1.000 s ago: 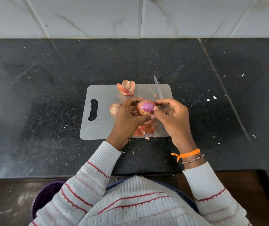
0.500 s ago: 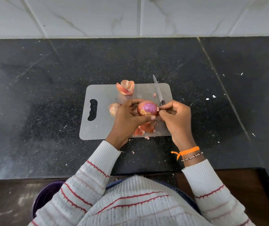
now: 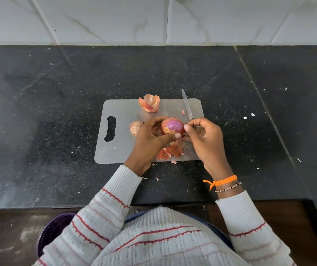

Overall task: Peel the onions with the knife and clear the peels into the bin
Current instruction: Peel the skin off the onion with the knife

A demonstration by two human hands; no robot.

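Note:
My left hand [image 3: 152, 139] grips a partly peeled red onion [image 3: 173, 126] over the grey cutting board [image 3: 123, 146]; purple flesh shows on top. My right hand [image 3: 204, 139] holds the knife [image 3: 187, 106], blade pointing away, with its thumb and fingertips at the onion's right side. Dry peels lie on the board: one curl at the far edge [image 3: 150, 103], a pale piece [image 3: 135, 127] left of my left hand, and a heap [image 3: 171, 150] beneath the onion.
The board sits on a black speckled counter [image 3: 48, 121] backed by white tiles. A purple bin [image 3: 55, 230] stands on the floor at lower left, partly hidden by my sleeve. Small peel scraps dot the counter near its front edge.
The onion has turned slightly in my left hand, showing more purple flesh. My right hand has shifted a little along the onion's right side with the knife.

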